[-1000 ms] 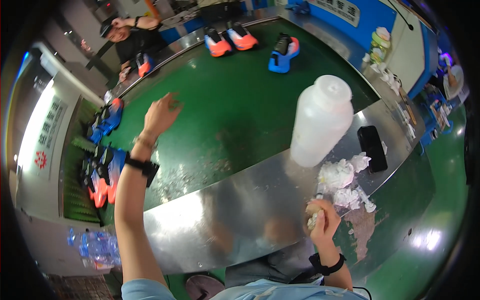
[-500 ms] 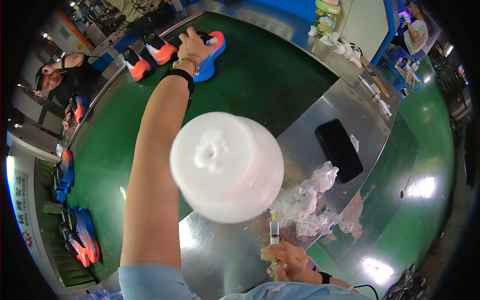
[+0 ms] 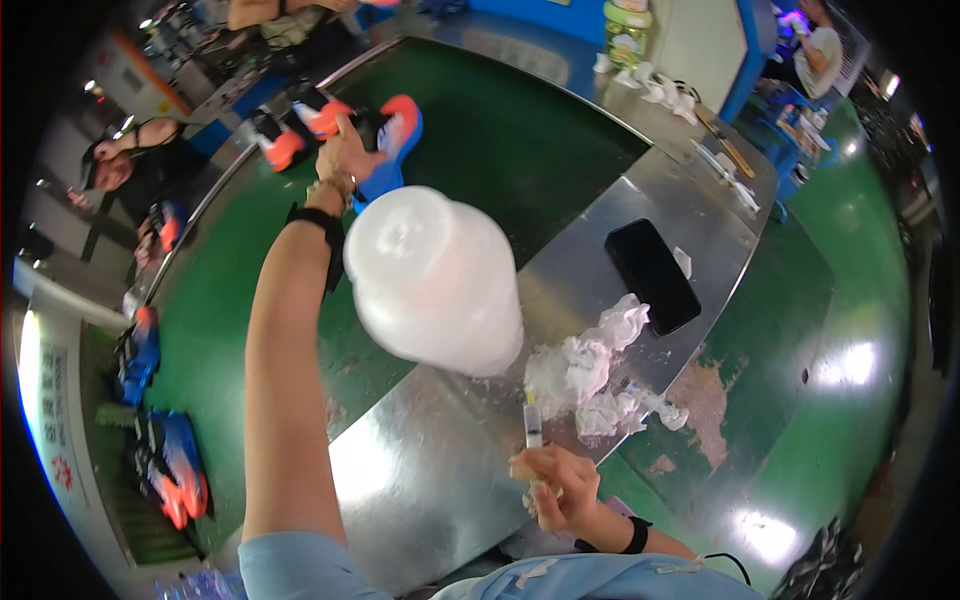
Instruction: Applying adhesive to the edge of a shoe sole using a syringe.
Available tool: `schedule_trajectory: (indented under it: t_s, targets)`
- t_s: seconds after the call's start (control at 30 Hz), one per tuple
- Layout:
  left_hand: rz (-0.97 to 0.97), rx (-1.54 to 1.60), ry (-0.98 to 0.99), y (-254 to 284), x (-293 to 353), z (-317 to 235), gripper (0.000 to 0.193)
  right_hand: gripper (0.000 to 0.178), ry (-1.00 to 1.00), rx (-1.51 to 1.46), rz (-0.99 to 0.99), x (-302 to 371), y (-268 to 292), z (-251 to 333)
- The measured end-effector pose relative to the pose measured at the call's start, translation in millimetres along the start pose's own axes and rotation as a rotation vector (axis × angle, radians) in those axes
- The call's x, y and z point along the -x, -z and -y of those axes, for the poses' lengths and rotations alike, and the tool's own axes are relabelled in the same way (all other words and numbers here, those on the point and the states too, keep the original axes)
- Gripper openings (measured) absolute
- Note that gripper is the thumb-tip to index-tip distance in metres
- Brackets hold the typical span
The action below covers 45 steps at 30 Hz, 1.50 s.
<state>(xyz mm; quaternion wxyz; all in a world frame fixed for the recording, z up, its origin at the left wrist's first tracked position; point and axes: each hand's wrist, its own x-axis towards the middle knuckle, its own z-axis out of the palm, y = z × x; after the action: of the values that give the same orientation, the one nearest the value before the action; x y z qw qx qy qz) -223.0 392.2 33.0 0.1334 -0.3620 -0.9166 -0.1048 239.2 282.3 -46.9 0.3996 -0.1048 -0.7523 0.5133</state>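
My left hand (image 3: 345,160) reaches out over the green table at the far left, thumb and fingers apart. It is between an orange, white and black shoe (image 3: 322,118) and a blue-and-orange shoe (image 3: 398,140) lying on its side; whether the fingertips touch the orange one I cannot tell. Low at the right, my right hand (image 3: 558,485) is closed round a syringe (image 3: 532,425) with a yellow tip pointing up and away. A large white plastic bottle (image 3: 440,285) stands between my arms. Crumpled white tissue (image 3: 580,370) lies beyond the syringe tip.
A black phone (image 3: 653,277) lies on the metal strip. Beyond it are more syringes (image 3: 725,172), a wooden-handled tool (image 3: 727,150) and white scraps (image 3: 660,90). Another shoe (image 3: 275,140) stands far left; a pair (image 3: 170,465) is at the left edge. A co-worker (image 3: 140,165) sits opposite.
My left hand has come off the blue-and-orange shoe and moved left toward the orange, white and black one. The view has shifted; my right hand still holds the syringe.
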Motion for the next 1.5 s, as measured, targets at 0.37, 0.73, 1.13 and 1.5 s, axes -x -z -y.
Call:
schedule_trajectory:
  t_s: [0.37, 0.73, 1.13, 1.5]
  targets:
    - [0.175, 0.131, 0.189, 213.6, 373.0, 52.3, 0.071, 0.019, -0.043, -0.089, -0.094, 3.3, 0.1, 3.0]
    - [0.174, 0.233, 0.258, 244.0, 440.9, 27.0, 0.056, 0.023, -0.169, -0.115, -0.056, 7.4, -8.5, 3.2]
    - [0.326, 0.454, 0.073, 144.6, 319.0, 150.2, 0.045, 0.024, -0.242, -0.137, -0.057, 9.4, -5.7, 4.7]
    - [0.57, 0.59, 0.087, 106.7, 310.0, 140.3, 0.047, 0.031, -0.251, -0.192, -0.124, 9.3, -12.7, 12.7]
